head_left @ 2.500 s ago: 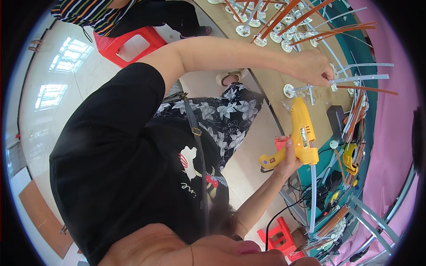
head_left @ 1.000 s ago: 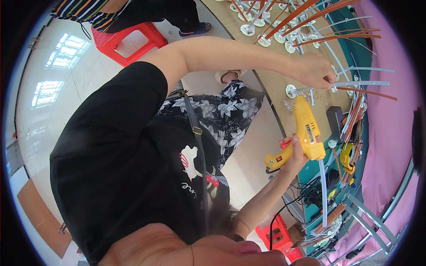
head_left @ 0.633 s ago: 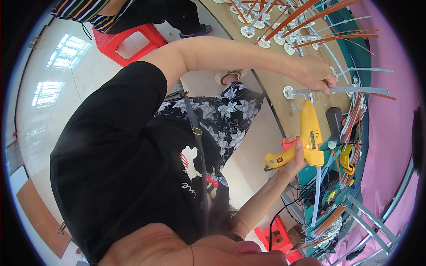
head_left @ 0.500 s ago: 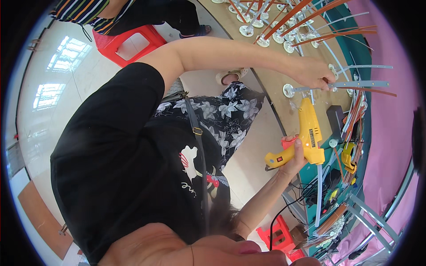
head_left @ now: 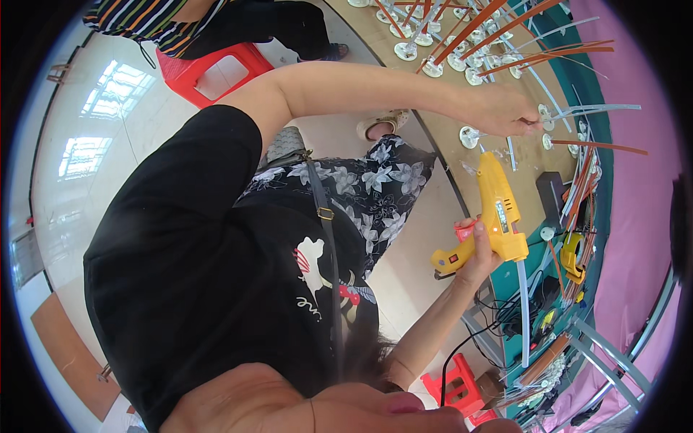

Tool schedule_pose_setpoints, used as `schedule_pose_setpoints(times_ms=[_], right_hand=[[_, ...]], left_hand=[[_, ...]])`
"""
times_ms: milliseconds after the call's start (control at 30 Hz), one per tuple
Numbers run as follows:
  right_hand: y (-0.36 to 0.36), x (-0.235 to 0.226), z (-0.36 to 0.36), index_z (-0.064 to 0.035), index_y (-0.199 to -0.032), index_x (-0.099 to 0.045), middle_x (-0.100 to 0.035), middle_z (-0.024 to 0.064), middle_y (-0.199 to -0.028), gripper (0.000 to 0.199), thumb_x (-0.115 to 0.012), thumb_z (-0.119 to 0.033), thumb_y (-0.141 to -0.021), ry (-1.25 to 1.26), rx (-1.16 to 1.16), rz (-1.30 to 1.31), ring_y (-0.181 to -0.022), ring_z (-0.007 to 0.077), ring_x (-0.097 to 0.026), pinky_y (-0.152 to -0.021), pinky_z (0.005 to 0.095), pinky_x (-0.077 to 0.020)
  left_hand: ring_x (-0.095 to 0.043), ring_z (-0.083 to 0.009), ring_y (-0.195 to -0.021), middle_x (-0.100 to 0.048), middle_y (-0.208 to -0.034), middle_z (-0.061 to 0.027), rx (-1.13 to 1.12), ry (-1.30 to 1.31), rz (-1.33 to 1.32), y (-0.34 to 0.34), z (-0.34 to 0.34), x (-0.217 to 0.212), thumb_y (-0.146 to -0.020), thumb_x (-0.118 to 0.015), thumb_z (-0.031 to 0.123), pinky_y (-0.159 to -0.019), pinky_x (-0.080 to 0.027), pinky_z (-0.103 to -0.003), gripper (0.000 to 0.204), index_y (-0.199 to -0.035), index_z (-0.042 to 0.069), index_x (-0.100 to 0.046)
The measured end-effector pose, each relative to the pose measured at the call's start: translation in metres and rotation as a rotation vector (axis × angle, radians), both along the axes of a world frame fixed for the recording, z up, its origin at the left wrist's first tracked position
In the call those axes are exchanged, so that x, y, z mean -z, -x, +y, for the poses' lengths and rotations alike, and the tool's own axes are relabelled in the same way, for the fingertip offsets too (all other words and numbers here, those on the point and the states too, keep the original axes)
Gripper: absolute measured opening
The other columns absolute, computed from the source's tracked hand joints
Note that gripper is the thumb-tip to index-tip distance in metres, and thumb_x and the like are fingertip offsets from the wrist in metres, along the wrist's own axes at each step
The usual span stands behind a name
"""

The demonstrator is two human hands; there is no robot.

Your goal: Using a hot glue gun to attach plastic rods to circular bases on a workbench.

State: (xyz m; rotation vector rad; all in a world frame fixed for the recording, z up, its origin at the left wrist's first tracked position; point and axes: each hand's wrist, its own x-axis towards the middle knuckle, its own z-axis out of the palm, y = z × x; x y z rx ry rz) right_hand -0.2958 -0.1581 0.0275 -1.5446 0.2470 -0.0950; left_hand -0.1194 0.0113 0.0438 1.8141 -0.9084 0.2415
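My right hand [head_left: 480, 252] is wrapped round the handle of a yellow glue gun [head_left: 498, 209], a finger at its red trigger. A long whitish glue stick [head_left: 523, 310] sticks out of its back end. The nozzle points at the worktable, close to a clear round base [head_left: 469, 136]. My left hand [head_left: 516, 115] is reached across the table with the fingers pinched together. At the fingertips are grey strips [head_left: 599, 109] and another clear base [head_left: 546, 115]; the grip itself is partly hidden. A brown strip [head_left: 599, 146] on a base lies beside them.
Several clear bases with brown and grey strips [head_left: 473, 43] crowd the far part of the worktable [head_left: 390, 65]. A dark box [head_left: 550, 196], a yellow tool [head_left: 572, 256] and black cables [head_left: 509, 310] are at the right. A person sits on a red stool [head_left: 216, 76] at top left.
My left hand has shifted slightly up, and the grey strip in it has swung up beside the other grey strip. The glue gun has tipped slightly, its nozzle a little further left.
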Motion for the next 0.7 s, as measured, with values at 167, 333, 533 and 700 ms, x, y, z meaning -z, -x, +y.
schedule_pose_setpoints(times_ms=[167,333,533,700], right_hand=[[-0.004,0.003,0.004,0.0029,-0.100,-0.044,-0.053,0.0120,-0.080,0.035,-0.064,-0.005,-0.073,-0.008,-0.033,0.013,-0.062,0.0206,-0.058,-0.058,0.0351,-0.0515],[-0.007,0.002,0.004,0.0018,-0.103,-0.043,-0.053,0.0121,-0.081,0.037,-0.063,-0.005,-0.073,0.004,-0.032,0.036,-0.062,0.0205,-0.058,-0.057,0.0350,-0.0515],[-0.008,-0.003,0.007,0.0000,-0.108,-0.039,-0.053,0.0123,-0.080,0.044,-0.064,-0.004,-0.072,0.013,-0.040,0.060,-0.060,0.0201,-0.057,-0.055,0.0344,-0.0506],[-0.013,-0.007,0.005,-0.0001,-0.108,-0.039,-0.053,0.0124,-0.079,0.044,-0.063,-0.003,-0.071,0.029,-0.060,0.087,-0.056,0.0196,-0.055,-0.052,0.0339,-0.0497]], left_hand=[[-0.056,-0.0192,-0.057,-0.064,-0.097,-0.0083,-0.039,-0.003,0.003,0.003,0.009,-0.004,-0.083,-0.055,0.017,-0.056,-0.044,-0.030,0.022,-0.089,-0.003,-0.060],[-0.055,-0.0191,-0.056,-0.063,-0.100,-0.0061,-0.035,0.013,0.025,0.003,0.011,-0.003,-0.082,-0.055,0.017,-0.055,-0.043,-0.030,0.023,-0.079,-0.005,-0.056],[-0.055,-0.0198,-0.056,-0.063,-0.100,-0.0063,-0.042,0.004,0.014,0.004,0.012,-0.003,-0.082,-0.055,0.019,-0.055,-0.043,-0.030,0.023,-0.080,-0.004,-0.057],[-0.055,-0.0207,-0.057,-0.064,-0.097,-0.0073,-0.033,-0.009,0.031,0.004,0.012,-0.002,-0.083,-0.054,0.020,-0.058,-0.043,-0.031,0.023,-0.086,-0.002,-0.059]])
